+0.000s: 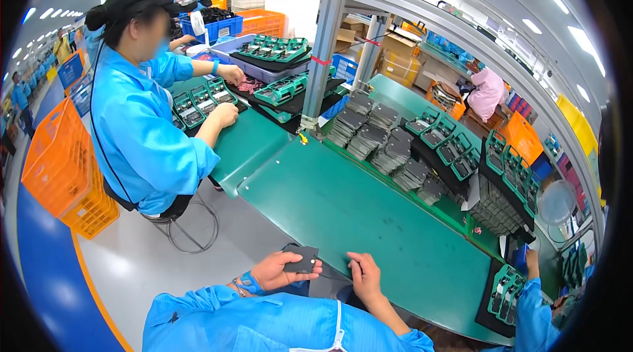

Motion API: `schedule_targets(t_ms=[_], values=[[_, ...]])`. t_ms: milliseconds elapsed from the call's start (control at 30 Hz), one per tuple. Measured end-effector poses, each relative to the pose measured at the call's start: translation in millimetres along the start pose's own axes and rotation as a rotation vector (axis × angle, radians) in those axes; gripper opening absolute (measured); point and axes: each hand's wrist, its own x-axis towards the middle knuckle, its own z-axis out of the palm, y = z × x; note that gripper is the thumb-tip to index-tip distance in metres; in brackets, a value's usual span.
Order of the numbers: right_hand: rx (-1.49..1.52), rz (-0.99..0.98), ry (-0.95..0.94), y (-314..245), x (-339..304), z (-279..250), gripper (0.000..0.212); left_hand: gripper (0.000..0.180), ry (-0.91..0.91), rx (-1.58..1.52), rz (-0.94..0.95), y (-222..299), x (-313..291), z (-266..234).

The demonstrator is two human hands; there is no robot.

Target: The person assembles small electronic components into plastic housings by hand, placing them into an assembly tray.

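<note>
A thin dark grey plate [305, 260] with a small pale dot near its edge lies in my left hand [277, 274], the thumb pressed on top and the fingers beneath. A blue band circles that wrist. My right hand [364, 275] is a short way to the right, over the near edge of the green bench [330, 200]. Its fingers are curled in; whatever they may hold is hidden. A thin dark cord runs between the two hands, and I cannot tell where it ends.
Stacked grey plates [376, 133] and green fixtures [450, 147] on black mats line the bench's far side. A metal post [323, 55] rises there. To the left a co-worker [142, 114] handles similar fixtures. Another person's sleeve [533, 316] reaches in at right. Orange crates [62, 154] stand on the floor.
</note>
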Motion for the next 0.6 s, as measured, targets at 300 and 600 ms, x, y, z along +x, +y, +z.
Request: schedule_targets(t_ms=[300, 600], values=[[0.016, 0.108, -0.025, -4, 1, 7, 0.016, 0.043, 0.068, -0.073, 0.193, 20, -15, -18], [0.03, -0.016, -0.155, -44, 26, 39, 0.016, 0.039, 0.076, -0.119, 0.229, 29, -29, -8]])
